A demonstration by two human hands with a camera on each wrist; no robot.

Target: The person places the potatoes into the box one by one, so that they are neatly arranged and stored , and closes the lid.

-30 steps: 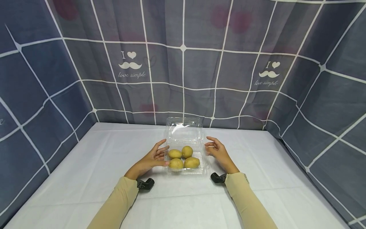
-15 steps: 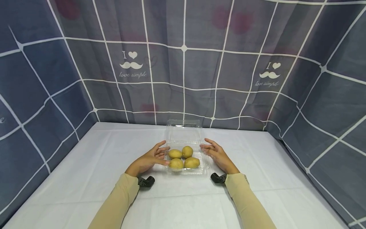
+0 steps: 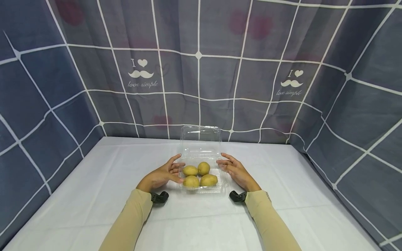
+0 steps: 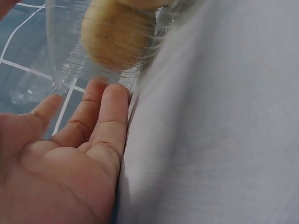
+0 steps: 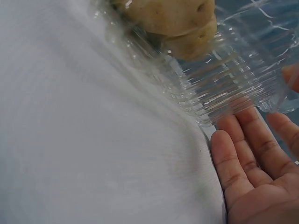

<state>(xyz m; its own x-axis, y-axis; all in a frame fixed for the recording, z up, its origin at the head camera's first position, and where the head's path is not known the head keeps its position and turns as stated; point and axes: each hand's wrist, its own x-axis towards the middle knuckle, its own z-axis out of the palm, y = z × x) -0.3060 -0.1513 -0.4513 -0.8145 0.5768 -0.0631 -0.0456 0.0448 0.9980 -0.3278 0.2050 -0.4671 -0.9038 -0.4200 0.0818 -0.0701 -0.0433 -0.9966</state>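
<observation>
A clear plastic clamshell box lies on the table with its lid raised at the back. Inside it sit several yellow potatoes, among them a front right potato and a back right potato. My left hand is at the box's left side, its thumb by the near corner. In the left wrist view, fingertips reach the ribbed wall beneath a potato. On the opposite side, my right hand has extended fingers along the ribbed plastic wall. Neither hand grips anything.
A white cloth covers the table. Dark checked curtains rise behind it and along both sides. Each wrist wears a black camera, such as the left camera.
My right hand has moved left to the box's right side and its fingers have straightened. The lid has wobbled back and now stands a little higher. The left hand has stayed nearly still.
</observation>
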